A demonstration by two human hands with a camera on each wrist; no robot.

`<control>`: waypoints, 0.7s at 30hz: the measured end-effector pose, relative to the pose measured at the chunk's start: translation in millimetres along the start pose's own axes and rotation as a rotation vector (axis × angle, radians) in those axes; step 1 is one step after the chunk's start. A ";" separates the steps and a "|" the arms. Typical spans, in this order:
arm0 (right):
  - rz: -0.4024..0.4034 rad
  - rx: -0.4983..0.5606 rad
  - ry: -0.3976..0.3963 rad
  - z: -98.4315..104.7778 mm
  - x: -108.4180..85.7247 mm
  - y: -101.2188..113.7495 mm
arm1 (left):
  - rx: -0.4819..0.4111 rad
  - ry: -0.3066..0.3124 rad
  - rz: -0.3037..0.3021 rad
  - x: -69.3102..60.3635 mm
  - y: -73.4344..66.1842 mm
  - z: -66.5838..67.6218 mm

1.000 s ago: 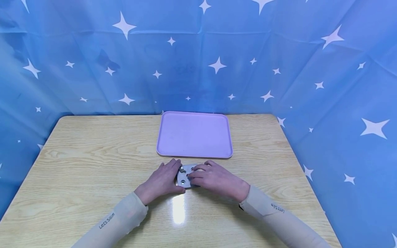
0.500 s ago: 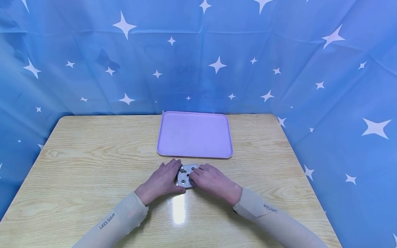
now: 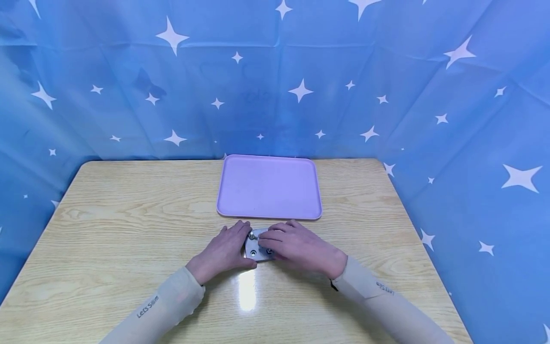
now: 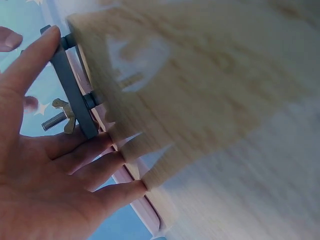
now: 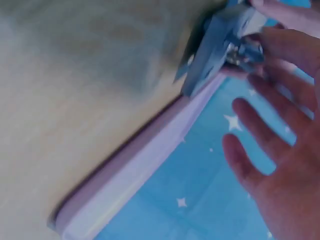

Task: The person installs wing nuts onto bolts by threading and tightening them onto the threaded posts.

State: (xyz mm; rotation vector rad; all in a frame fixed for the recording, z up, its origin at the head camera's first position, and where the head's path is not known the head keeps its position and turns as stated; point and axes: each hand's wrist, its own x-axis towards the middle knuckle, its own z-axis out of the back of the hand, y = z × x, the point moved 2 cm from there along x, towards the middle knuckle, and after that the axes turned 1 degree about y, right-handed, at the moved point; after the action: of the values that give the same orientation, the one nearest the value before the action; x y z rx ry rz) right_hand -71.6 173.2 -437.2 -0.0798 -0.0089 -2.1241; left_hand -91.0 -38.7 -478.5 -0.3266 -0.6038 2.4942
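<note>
A grey metal plate (image 3: 263, 257) with holes is on the wooden table, close to the tray. My left hand (image 3: 225, 251) grips its left side, thumb at the near end and fingers at the far end. Near those fingers, a brass wing nut (image 4: 65, 116) sits on a threaded bolt (image 4: 54, 121) rising from the plate. Dark feet (image 4: 68, 41) show under the plate. My right hand (image 3: 301, 246) hovers over the plate's right half, fingers spread and loosely bent around a small fastener (image 3: 269, 251). Contact there is partly hidden; the right wrist view is blurred.
A purple tray (image 3: 269, 187) lies just beyond the plate, at the far edge of the wooden table (image 3: 129, 205). Behind and to the right hangs a blue curtain (image 3: 258, 114) with white stars.
Half a second ago my right fingers were bunched together on the plate; now they are spread, as one second ago, and the hand has shifted slightly right. The left hand stays still.
</note>
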 end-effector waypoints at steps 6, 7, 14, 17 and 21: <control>0.110 -0.075 0.023 1.6 -3.6 -2.6 | 0.000 -0.008 0.003 0.0 0.7 -0.4; 0.116 -0.083 0.020 1.3 -3.7 -2.4 | 0.000 -0.010 0.001 0.0 0.6 -0.4; 0.143 -0.143 -0.028 -2.2 -3.0 -2.2 | -0.002 -0.008 -0.003 0.1 0.7 -0.7; 0.139 -0.164 -0.056 -4.2 -1.8 -1.6 | -0.009 -0.003 0.003 0.1 0.6 -0.7; 0.107 -0.195 -0.126 -9.3 0.5 1.9 | -0.015 0.004 0.015 0.5 0.4 -0.6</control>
State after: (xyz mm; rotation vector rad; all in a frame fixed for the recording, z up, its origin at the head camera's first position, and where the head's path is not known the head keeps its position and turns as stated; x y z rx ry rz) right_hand -70.7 171.4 -446.6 -0.3226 0.1261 -2.0052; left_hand -91.4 -38.5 -479.2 -0.3431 -0.6206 2.5036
